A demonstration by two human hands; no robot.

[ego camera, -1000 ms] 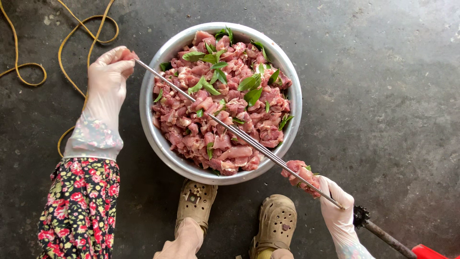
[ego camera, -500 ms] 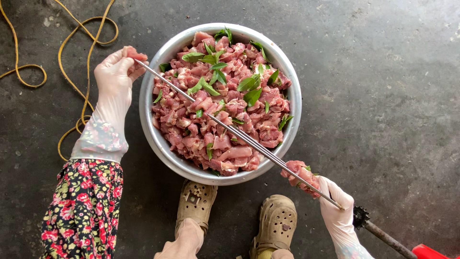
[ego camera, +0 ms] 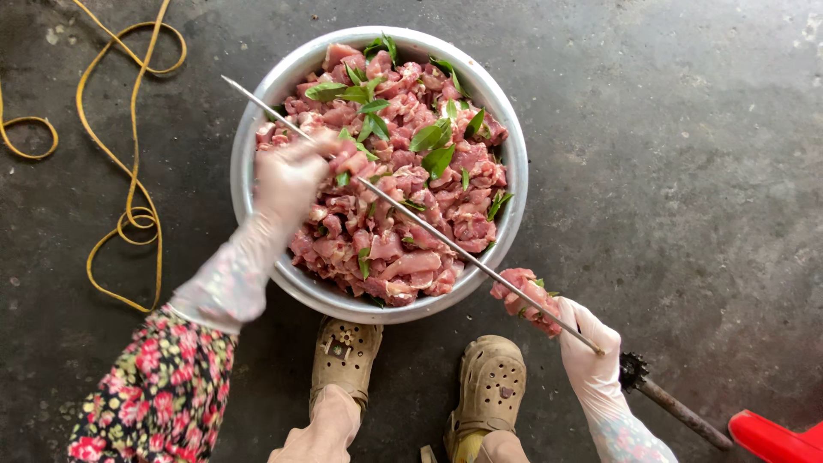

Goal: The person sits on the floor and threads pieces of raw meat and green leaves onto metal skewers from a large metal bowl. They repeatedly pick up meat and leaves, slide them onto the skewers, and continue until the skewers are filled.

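Since a second ago, the gloved left hand (ego camera: 291, 176) has slid from the skewer's tip inward over the round metal bowl (ego camera: 257, 120) of raw pink meat chunks with green leaves (ego camera: 403, 197), fingers pinched around a meat piece (ego camera: 347, 159) on the long thin steel skewer (ego camera: 429, 227). Gloved right hand (ego camera: 587, 351) clamps the skewer's lower end, just behind a threaded meat clump (ego camera: 523, 296), outside the bowl's rim above tan clogs (ego camera: 489, 386).

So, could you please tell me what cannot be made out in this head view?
- Left hand: motion-blurred, so its grip on the meat is unclear.
- Skewer: handle end hidden behind the right hand.
- Red object: cut off by the frame's corner.
- Bowl: bottom buried under meat.
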